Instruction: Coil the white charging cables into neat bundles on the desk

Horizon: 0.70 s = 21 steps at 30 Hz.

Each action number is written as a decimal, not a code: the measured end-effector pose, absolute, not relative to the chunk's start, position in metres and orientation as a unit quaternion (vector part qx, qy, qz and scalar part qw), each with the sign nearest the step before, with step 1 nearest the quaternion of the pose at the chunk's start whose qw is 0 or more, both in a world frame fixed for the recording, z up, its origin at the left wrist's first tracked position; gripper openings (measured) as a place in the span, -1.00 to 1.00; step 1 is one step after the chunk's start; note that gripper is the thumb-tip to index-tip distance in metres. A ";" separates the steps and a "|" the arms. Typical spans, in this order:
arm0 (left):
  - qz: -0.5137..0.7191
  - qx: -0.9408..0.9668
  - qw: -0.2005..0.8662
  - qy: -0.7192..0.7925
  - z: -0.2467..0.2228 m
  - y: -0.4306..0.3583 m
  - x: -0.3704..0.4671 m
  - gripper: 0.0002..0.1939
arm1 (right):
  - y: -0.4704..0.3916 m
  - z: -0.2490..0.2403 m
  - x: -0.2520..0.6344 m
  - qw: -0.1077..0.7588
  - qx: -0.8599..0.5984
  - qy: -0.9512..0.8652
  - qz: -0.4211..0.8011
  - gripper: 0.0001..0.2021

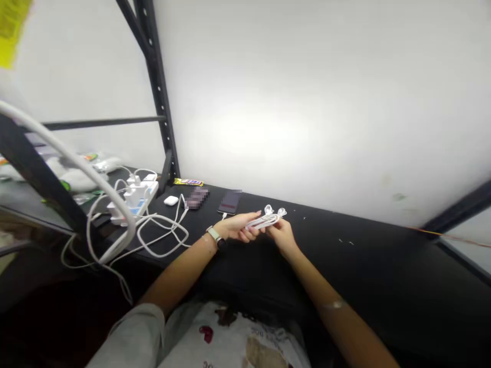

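Above the black tabletop (307, 286), a folded bundle of white wired earphones (264, 222) is held between my two hands. Fingers and thumb of my left hand (237, 225) close round the near side of the coiled cord. My right hand (283, 235) pinches its other end, just below two round white earbuds that stick up. Some of the right fingertips are hidden behind the cord. Close beyond my left hand lies a dark phone (230, 202) with a white charging plug (224, 215) at its lower edge.
On the left, a white power strip (151, 191) carries several chargers, with tangled white cables (163, 254) around it. A white earbud case (171, 201), a second phone (197, 198) and a yellow-purple wrapper (187, 182) lie nearby. A black metal shelf post (161, 97) rises there.
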<state>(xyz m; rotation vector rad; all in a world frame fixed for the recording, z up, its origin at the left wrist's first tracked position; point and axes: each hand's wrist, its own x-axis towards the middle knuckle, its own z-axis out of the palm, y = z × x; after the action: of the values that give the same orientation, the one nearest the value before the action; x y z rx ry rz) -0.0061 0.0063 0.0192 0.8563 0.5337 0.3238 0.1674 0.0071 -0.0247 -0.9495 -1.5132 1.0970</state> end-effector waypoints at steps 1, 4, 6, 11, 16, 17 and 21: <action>0.159 0.411 0.860 0.259 0.020 0.006 -0.007 -0.46 | 0.006 -0.021 0.168 0.499 -0.389 -0.632 0.447 -0.76; 0.178 0.422 0.847 0.270 0.023 0.005 -0.010 -0.50 | 0.003 -0.011 0.171 0.496 -0.381 -0.650 0.432 -0.74; 0.197 0.432 0.836 0.275 0.025 0.003 -0.012 -0.56 | 0.001 -0.006 0.171 0.490 -0.377 -0.660 0.427 -0.72; 0.247 0.463 0.802 0.286 0.026 0.001 -0.009 -0.60 | -0.001 -0.005 0.169 0.485 -0.379 -0.663 0.427 -0.69; 0.309 0.480 0.767 0.294 0.022 0.002 -0.001 -0.62 | -0.003 -0.008 0.165 0.478 -0.377 -0.654 0.448 -0.66; 0.318 0.481 0.762 0.295 0.021 0.003 -0.001 -0.61 | -0.004 -0.008 0.164 0.479 -0.376 -0.651 0.453 -0.65; 0.346 0.482 0.746 0.302 0.018 0.002 0.002 -0.62 | -0.007 -0.005 0.161 0.486 -0.378 -0.638 0.461 -0.62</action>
<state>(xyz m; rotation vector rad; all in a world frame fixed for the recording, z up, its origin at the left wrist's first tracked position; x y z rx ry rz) 0.0018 0.0024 0.0184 1.0555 0.6600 0.7562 0.1608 -0.0068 -0.0051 -0.9208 -1.5533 1.1214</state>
